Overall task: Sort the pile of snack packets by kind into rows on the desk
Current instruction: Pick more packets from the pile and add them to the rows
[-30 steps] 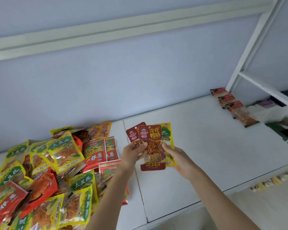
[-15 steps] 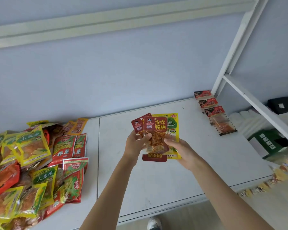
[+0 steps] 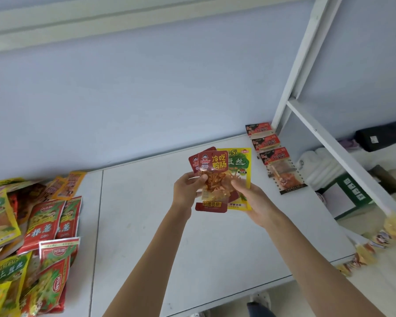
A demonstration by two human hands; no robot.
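Above the white desk [image 3: 210,252] I hold a fan of packets with both hands. My left hand [image 3: 185,193] pinches the dark red packets [image 3: 213,163] at their left edge. My right hand [image 3: 252,200] grips the yellow packet [image 3: 240,165] behind them, thumb across the front. A pile of yellow, red and orange snack packets [image 3: 32,236] lies at the desk's left end. Three red-and-black packets [image 3: 274,156] lie in a row at the back right corner.
A white frame post and slanted rail [image 3: 306,106] rise at the desk's right end. Beyond it are a white bundle [image 3: 316,170], a green-and-white box [image 3: 350,193] and a black object [image 3: 384,135]. A strip of small packets [image 3: 370,245] hangs off the right edge.
The view has swung to the right, so the pile sits further left in frame and the red-and-black row nearer. My hands keep the same hold on the packets.
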